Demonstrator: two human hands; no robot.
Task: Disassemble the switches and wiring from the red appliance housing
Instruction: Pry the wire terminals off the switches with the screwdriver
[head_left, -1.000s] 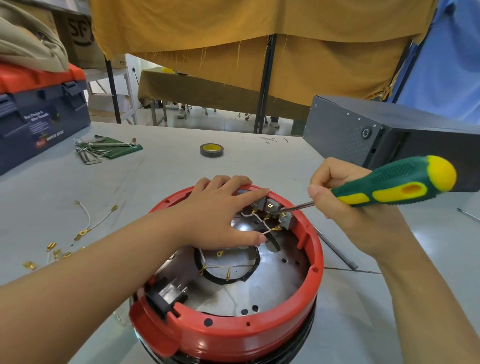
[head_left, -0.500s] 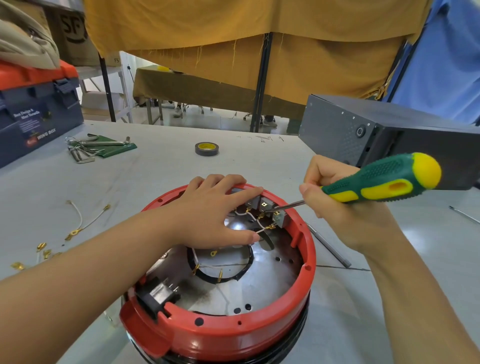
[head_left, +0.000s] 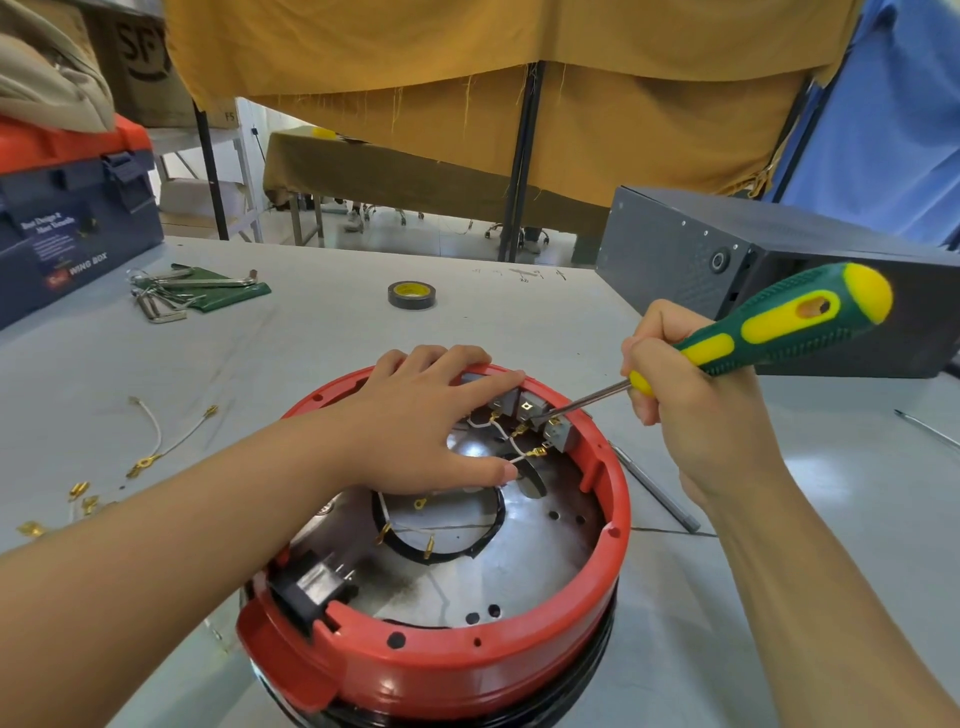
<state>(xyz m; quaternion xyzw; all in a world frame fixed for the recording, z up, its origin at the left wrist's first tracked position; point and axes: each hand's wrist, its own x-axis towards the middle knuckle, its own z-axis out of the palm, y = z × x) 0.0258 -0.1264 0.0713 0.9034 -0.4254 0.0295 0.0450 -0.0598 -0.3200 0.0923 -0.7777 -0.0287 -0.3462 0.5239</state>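
glossy red plastic housing (head_left: 467, 670), shiny metal plate (head_left: 524, 566) inside, matt table (head_left: 322, 338)

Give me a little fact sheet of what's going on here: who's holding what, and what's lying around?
Left hand: rests on the red housing rim, fingers by the switches
Right hand: grips a green-yellow screwdriver, tip at the switches
Wiring: white wires with brass terminals attached
Table: loose wires, tape roll, hex keys, toolbox

One red housing (head_left: 467, 670) carries three grey switches (head_left: 530, 408). Nearby lie one screwdriver (head_left: 769, 332), one tape roll (head_left: 411, 294) and one toolbox (head_left: 72, 228).
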